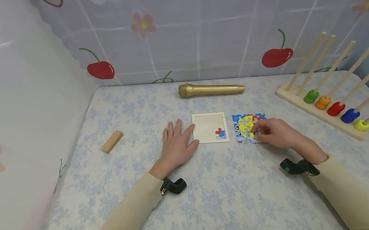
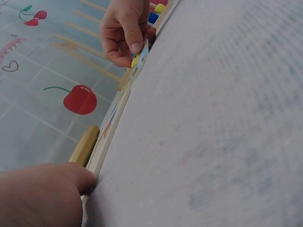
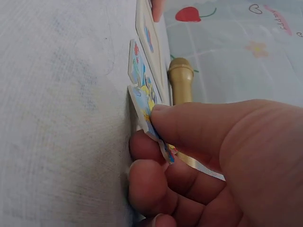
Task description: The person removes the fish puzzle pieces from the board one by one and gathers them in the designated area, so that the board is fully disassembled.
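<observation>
My left hand [image 1: 176, 144] lies flat with straight fingers, its index finger and thumb at the left edge of a shallow wooden puzzle tray [image 1: 206, 142]. One red and blue jigsaw piece [image 1: 220, 132] sits in the tray's lower right corner. To the tray's right lies a cluster of colourful joined jigsaw pieces [image 1: 240, 126]. Over the right side of that cluster, my right hand [image 1: 274, 132] pinches a jigsaw piece [image 3: 144, 111]. In the right wrist view the thumb presses its printed face and fingers are beneath it, the piece tilted up. The hand hides part of the cluster.
A gold toy microphone [image 1: 213, 89] lies behind the tray. A small wooden block [image 1: 112, 141] is at the left. On the right stands a wooden peg rack [image 1: 324, 114] with tall slanting rods and coloured rings. A patterned cloth [image 1: 218, 197] covers the table.
</observation>
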